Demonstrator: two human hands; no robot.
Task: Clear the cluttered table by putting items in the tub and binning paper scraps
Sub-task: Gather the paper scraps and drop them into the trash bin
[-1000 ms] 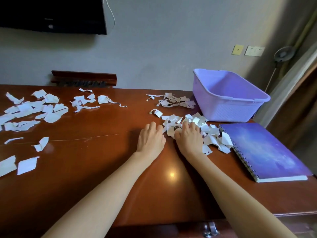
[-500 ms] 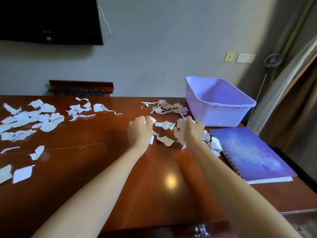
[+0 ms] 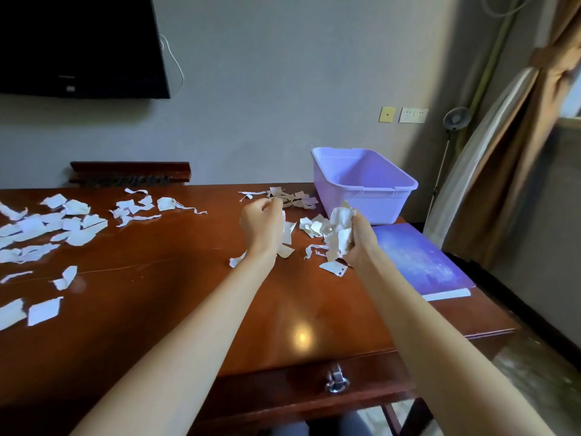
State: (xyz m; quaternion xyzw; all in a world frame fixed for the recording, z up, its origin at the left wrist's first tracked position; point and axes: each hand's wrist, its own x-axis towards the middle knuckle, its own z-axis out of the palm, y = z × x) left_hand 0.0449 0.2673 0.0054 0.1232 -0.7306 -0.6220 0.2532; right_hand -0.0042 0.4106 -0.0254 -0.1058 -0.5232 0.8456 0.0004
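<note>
My right hand (image 3: 358,237) grips a crumpled bunch of white paper scraps (image 3: 339,231), lifted above the brown wooden table (image 3: 176,297). My left hand (image 3: 262,223) is curled round a few scraps (image 3: 286,228) that hang from its fingers. Loose scraps (image 3: 333,268) lie on the table under both hands. A lilac plastic tub (image 3: 364,184) stands empty at the back right, just beyond my right hand. A purple spiral notebook (image 3: 421,259) lies in front of the tub, to the right of my right hand.
Many more scraps (image 3: 53,228) are scattered over the table's left half, and a small pile (image 3: 289,196) sits left of the tub. A black TV (image 3: 78,45) hangs on the wall. A drawer handle (image 3: 336,380) is at the front edge. Curtains (image 3: 518,158) hang on the right.
Both hands went from lying flat on the scrap pile to closing on scraps and lifting them off the table. The view has tilted and pulled back.
</note>
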